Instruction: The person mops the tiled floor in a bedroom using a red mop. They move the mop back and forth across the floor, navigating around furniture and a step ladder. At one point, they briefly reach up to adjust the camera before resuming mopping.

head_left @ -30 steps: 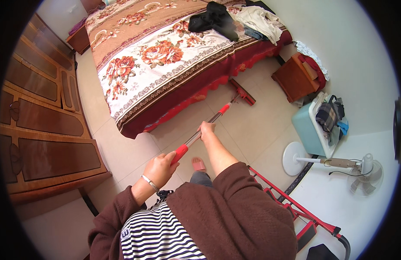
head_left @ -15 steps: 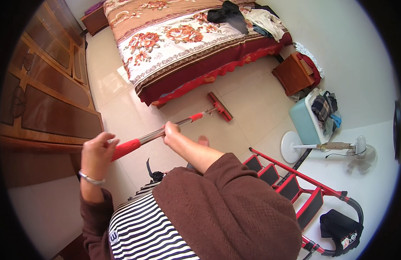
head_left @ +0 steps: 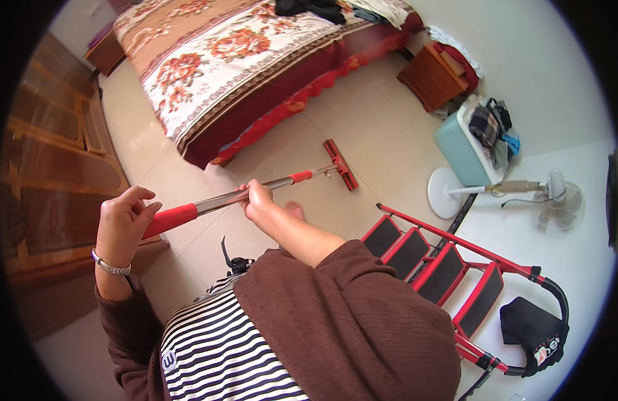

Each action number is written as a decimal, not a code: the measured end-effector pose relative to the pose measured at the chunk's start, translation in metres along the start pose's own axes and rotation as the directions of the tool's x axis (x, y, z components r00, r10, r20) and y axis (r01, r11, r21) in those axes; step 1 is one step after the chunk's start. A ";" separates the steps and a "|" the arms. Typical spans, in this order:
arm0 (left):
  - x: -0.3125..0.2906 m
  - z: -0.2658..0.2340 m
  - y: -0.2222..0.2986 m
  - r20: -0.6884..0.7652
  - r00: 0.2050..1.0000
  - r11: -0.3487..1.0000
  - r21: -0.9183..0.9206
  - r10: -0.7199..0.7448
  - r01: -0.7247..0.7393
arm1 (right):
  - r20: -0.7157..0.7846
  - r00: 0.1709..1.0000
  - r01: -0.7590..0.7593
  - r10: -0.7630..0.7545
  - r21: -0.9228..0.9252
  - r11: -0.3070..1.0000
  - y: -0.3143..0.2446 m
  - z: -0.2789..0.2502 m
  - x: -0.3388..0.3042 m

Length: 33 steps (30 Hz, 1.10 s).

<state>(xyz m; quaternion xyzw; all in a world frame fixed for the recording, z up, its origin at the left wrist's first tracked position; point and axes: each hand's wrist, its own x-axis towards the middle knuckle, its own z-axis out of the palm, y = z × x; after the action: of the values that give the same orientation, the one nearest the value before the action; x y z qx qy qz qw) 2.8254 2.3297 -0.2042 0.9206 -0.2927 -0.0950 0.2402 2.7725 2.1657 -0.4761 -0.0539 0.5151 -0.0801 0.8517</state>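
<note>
Red and silver, a sponge mop point(head_left: 279, 182) slants across the frame's centre, its head point(head_left: 340, 165) on the floor point(head_left: 389, 127) near the bed point(head_left: 235, 43). The right hand point(head_left: 257, 199) wraps the shaft; centre-left, the left hand point(head_left: 124, 222) half-curls at the red grip point(head_left: 170, 221), its hold unclear.

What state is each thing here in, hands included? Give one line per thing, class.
Mop: tilted, red head at the floor.
Right hand: closed around the pole.
Left hand: at the red grip, fingers bent; firmness unclear.
Bed: covered, clothes on top.
Wardrobe: doors shut.
Tub: open, heaped with laundry.
Fan: standing; running or not, unclear.
Black garment: hanging on the ladder.
</note>
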 end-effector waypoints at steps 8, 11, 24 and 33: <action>0.091 0.144 0.046 0.287 0.946 0.985 -0.131 0.150 -0.117 | -0.278 0.906 0.322 -0.319 -0.036 0.946 -0.147 -0.064 0.104; 0.106 0.211 0.073 0.359 0.890 0.955 -0.193 0.282 -0.225 | -0.343 0.882 0.335 -0.323 -0.024 0.942 -0.217 -0.104 0.117; 0.050 0.206 0.063 0.364 0.864 0.938 -0.142 0.347 -0.316 | -0.404 0.853 0.256 -0.329 -0.224 0.940 -0.184 -0.133 0.089; -0.088 0.072 -0.036 0.105 0.994 0.997 0.069 0.019 -0.026 | -0.364 0.883 0.214 -0.298 -0.252 0.944 0.034 -0.078 0.000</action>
<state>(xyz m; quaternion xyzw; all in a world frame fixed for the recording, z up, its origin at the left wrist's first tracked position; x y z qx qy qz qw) 2.7488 2.3791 -0.2818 0.9189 -0.3184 -0.1300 0.1933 2.7064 2.1985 -0.5179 -0.1917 0.6707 -0.1482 0.7010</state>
